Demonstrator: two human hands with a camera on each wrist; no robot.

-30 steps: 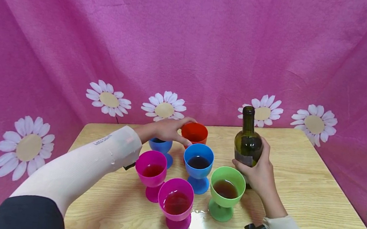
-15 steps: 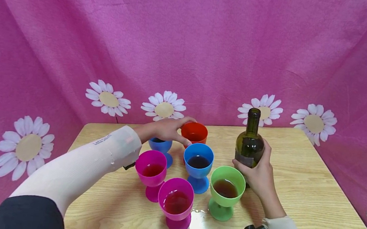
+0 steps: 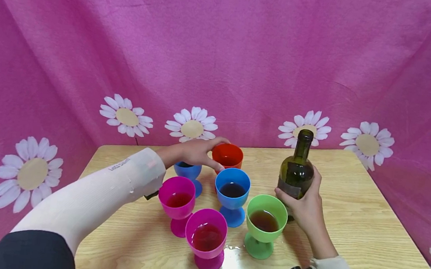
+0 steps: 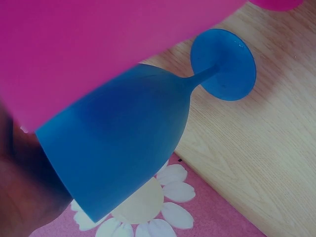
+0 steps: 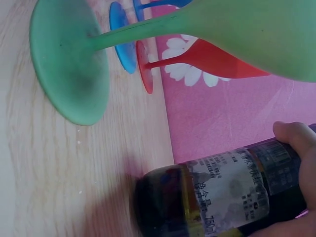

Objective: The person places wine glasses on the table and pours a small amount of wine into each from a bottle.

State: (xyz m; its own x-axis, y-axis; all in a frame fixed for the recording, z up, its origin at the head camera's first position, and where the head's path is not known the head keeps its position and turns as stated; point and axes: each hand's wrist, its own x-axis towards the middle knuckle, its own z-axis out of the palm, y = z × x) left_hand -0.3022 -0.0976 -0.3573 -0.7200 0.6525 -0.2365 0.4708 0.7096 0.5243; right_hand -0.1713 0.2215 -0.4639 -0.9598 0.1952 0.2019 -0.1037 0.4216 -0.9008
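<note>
In the head view my left hand [image 3: 198, 150] holds the red goblet [image 3: 230, 157] near its rim, thumb on the near side and fingers behind. A blue goblet [image 3: 188, 170] stands partly hidden beneath that hand. My right hand [image 3: 308, 205] grips the dark green wine bottle [image 3: 296, 171] round its body, nearly upright, right of the green goblet [image 3: 261, 236]. The right wrist view shows the bottle's white label [image 5: 229, 187] and its base near the tabletop; whether they touch I cannot tell. The left wrist view shows mostly the blue goblet [image 4: 123, 143], not the grip.
Another blue goblet [image 3: 232, 200] stands in the middle, with two pink goblets [image 3: 206, 243] in front and left. Visible goblet bowls hold dark or reddish liquid. Small wet spots lie on the wooden table [image 3: 370, 238]. A pink flowered cloth [image 3: 223, 56] hangs behind.
The bottle and my right hand have shifted a little to the right, away from the goblets. My left hand stays on the red goblet.
</note>
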